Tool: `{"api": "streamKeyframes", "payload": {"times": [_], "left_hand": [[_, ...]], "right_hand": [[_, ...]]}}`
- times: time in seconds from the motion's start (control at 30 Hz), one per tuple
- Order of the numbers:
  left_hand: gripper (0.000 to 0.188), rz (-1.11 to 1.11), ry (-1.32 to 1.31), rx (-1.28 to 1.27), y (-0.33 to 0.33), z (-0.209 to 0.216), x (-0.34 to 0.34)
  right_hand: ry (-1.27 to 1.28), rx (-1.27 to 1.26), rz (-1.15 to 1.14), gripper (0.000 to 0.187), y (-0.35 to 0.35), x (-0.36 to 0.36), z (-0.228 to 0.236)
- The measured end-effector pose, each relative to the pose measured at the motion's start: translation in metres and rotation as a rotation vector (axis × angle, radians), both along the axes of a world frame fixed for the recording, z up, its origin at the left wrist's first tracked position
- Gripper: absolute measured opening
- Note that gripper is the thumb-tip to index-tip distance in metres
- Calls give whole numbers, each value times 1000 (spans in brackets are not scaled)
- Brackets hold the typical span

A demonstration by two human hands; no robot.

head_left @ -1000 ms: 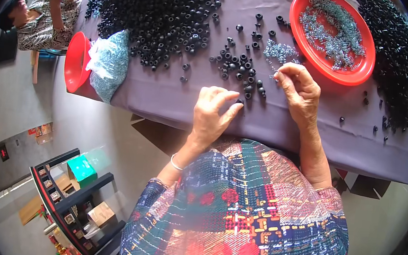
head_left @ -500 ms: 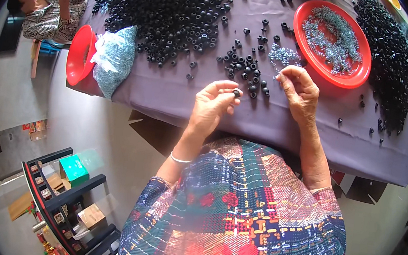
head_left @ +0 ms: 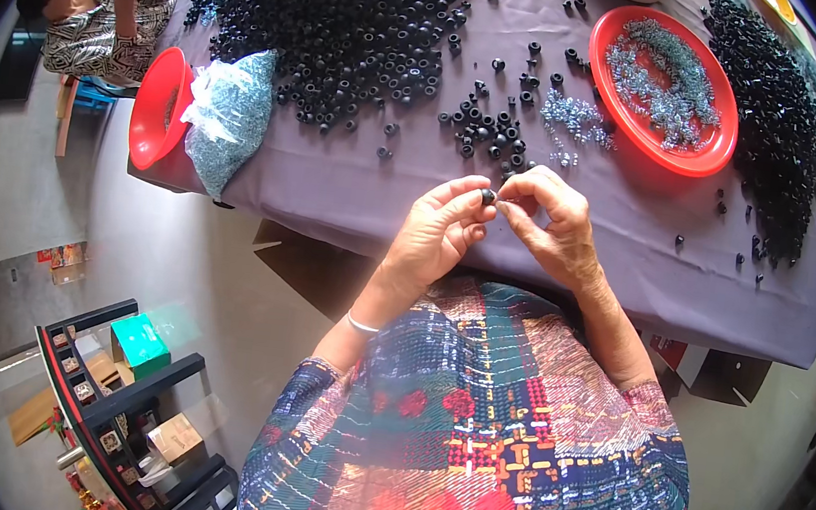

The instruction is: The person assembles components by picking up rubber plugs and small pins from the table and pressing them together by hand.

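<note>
Between the thumb and fingers of my left hand [head_left: 431, 232] is a small black round plastic piece [head_left: 488, 197]. My right hand [head_left: 560, 230] is closed in a pinch right beside it, its fingertips close against the piece. What those fingertips hold is too small to make out. Just beyond my hands lies a loose group of black round pieces [head_left: 487, 131]. To their right is a small scatter of clear bluish pieces [head_left: 577, 118], beside a red plate [head_left: 682, 165] that holds more of the same.
A big heap of black round pieces [head_left: 352, 37] covers the table's far left; dark small parts [head_left: 769, 135] are heaped at right. By the left edge stand a bag of bluish pieces [head_left: 232, 124] and a red bowl [head_left: 152, 120]. Another person [head_left: 102, 24] sits at far left.
My right hand has moved left and nearer, from the clear pieces to the black piece in my left hand. My left hand has shifted slightly right.
</note>
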State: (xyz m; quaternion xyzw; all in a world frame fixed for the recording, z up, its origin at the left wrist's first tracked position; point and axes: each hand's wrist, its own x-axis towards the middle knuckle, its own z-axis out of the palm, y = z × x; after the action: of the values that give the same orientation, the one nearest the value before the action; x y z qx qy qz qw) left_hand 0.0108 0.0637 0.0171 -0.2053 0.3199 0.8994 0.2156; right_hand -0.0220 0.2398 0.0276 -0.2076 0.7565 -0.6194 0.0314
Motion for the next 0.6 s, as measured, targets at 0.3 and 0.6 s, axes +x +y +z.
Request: {"api": "streamKeyframes", "payload": {"times": [0.3,0.6], "left_hand": [[22,23,65,-82,-3,-1,5],[20,66,77,-75,-10,-4,4]], "right_hand": [[-18,52,-11,11,-11,2,-2],[-9,94,-39,10,-25,3,-3]]}}
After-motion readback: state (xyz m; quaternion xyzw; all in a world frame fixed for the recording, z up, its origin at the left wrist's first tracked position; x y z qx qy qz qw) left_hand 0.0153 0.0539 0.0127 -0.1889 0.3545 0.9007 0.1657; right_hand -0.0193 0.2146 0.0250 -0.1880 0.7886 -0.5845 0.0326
